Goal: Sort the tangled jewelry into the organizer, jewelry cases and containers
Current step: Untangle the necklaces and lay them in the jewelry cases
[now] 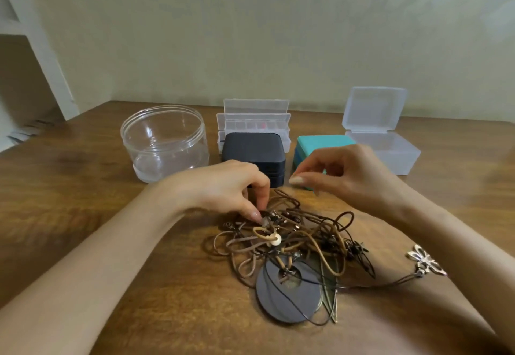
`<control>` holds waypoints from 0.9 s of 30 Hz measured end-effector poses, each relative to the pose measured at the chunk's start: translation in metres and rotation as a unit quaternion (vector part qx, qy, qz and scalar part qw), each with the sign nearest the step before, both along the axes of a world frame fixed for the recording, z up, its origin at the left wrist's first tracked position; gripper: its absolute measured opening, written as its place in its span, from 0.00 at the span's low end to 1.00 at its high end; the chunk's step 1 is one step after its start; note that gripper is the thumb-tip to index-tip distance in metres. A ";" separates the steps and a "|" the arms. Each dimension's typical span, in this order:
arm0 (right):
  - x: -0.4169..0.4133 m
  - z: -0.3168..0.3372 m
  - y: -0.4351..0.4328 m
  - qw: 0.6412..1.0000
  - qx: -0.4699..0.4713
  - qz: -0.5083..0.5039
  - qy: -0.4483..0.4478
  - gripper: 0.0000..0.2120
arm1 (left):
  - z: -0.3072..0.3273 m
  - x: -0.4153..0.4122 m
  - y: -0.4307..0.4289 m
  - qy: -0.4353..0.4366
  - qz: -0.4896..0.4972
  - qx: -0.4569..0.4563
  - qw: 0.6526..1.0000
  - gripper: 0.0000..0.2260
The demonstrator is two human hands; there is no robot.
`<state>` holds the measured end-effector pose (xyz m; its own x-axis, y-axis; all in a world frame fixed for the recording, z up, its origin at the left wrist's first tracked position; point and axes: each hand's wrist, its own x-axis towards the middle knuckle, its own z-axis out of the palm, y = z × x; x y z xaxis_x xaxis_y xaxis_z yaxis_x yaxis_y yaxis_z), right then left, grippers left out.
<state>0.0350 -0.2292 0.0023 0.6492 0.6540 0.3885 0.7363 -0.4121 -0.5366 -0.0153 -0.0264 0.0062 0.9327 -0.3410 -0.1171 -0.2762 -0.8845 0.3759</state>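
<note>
Bare forearms [83,285] slanting in from both lower corners over the table [69,187]. Between them, tangled jewelry [289,246] heaped on it. Palm down, left hand [228,184], fingers curled, tips pinching cords at the heap's far side. Raised just beyond, right hand [354,173], fingers loosely curled, gripping nothing. Behind: clear jar [164,143], organizer [253,122], black case [253,151], teal case [317,144], open clear box [384,151].

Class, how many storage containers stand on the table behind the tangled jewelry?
5: a round clear jar at left, a black case at centre, a clear organizer behind it, a teal case beside it, an open clear box at right. Others may be hidden.
</note>
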 end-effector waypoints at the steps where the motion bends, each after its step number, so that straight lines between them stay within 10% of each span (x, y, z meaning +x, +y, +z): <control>1: -0.002 -0.002 0.002 0.999 -0.051 0.000 -0.011 0.09 | -0.001 0.001 -0.001 -0.003 -0.002 -0.002 1.000 0.06; 4: -0.003 -0.007 0.006 0.989 -0.143 0.001 -0.049 0.04 | 0.006 0.000 0.004 -0.024 0.014 -0.065 0.997 0.04; 13: -0.001 0.007 0.000 0.985 0.048 -0.020 0.165 0.04 | 0.022 -0.007 0.002 0.000 0.049 -0.246 0.968 0.05; 18: -0.001 0.004 -0.001 0.996 0.061 -0.052 0.026 0.11 | 0.024 -0.010 -0.001 0.004 0.056 -0.278 0.959 0.06; 27: -0.010 -0.004 0.012 0.993 0.085 0.019 0.078 0.11 | 0.022 -0.010 -0.006 -0.046 0.083 -0.321 0.942 0.05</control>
<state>0.0247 -0.2175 -0.0018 0.6859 0.6134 0.3916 0.6520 -0.2790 -0.7050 -0.0256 -0.0328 0.0282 0.9757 -0.1612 0.1484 -0.2115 -0.5163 0.8299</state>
